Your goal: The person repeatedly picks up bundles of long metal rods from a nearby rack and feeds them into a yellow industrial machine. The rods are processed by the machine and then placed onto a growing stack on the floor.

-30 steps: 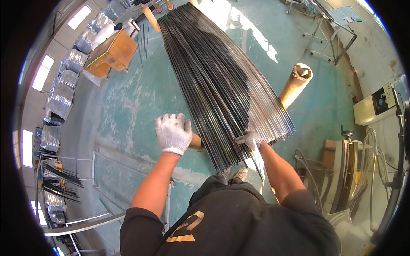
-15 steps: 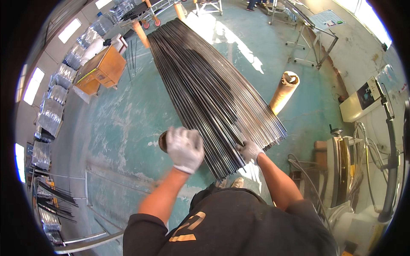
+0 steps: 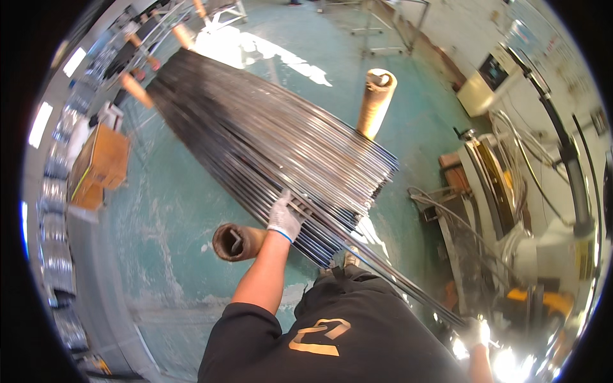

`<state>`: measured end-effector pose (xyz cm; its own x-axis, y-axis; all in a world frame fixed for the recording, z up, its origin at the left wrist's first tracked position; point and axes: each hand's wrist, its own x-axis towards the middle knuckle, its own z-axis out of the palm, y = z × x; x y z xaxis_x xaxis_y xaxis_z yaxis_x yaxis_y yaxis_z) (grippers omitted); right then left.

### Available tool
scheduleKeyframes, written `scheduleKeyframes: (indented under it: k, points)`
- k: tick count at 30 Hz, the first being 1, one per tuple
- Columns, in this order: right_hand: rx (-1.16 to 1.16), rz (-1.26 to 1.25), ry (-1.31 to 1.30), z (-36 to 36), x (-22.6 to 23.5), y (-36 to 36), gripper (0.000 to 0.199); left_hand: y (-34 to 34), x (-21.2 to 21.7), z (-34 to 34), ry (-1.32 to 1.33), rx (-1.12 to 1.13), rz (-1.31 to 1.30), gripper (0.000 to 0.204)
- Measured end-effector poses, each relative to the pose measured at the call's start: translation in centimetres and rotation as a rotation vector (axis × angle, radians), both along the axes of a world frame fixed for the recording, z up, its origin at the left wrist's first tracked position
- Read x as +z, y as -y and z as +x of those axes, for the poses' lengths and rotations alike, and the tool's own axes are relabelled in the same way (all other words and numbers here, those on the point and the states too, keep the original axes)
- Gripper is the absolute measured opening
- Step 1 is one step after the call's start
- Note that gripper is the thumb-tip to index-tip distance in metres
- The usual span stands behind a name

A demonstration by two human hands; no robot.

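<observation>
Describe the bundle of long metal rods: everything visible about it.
The bundle of rods is a broad, flat layer of thin, dark, shiny metal lengths, lying slantwise from upper left to lower right across tan cylindrical supports. The gloved left hand rests on its near edge. One rod juts out toward the gloved right hand.

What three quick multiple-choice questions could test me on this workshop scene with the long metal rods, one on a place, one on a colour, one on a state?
1. Where is the left hand?
A. On the bundle of metal rods
B. On the wooden crate
C. On the floor

2. What colour is the floor?
A. Red
B. Teal green
C. Black

3. What is the right hand doing?
A. Hanging free
B. Gripping a cardboard tube
C. Gripping the end of a single rod drawn out from the bundle

Answers: 1 A, the white glove rests on the rods' near ends. 2 B, worn teal paint shows all around. 3 C, one rod runs from the bundle to that gloved hand.
</observation>
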<state>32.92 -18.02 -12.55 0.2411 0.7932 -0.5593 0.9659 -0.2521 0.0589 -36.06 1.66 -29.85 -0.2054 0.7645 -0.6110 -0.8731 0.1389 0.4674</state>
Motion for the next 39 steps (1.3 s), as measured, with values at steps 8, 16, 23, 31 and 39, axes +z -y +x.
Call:
scheduleKeyframes:
  k: [8, 16, 23, 31, 39]
  points:
    - [0.033, 0.438, 0.163, -10.6, -3.2, 4.2, 0.029, 2.0, 4.7, 6.4, 0.086, -0.111, 0.088, 0.010]
    - [-0.124, 0.458, -0.156, -0.5, -17.5, 9.4, 0.013, 4.6, 22.2, 16.1, -0.086, -0.408, 0.582, 0.011]
    - [-0.347, 0.604, -0.257, 6.0, -28.1, 14.3, 0.010, 6.6, 38.5, 29.1, -0.387, -0.595, 1.071, 0.015]
    - [-0.706, 0.789, -0.308, 11.4, -31.4, 14.6, 0.017, 14.0, 37.2, 59.8, -0.624, -1.150, 1.244, 0.035]
    - [-0.872, 0.831, -0.380, 14.0, -27.5, 16.4, 0.021, 12.2, 41.9, 64.1, -0.330, -1.215, 1.211, 0.029]
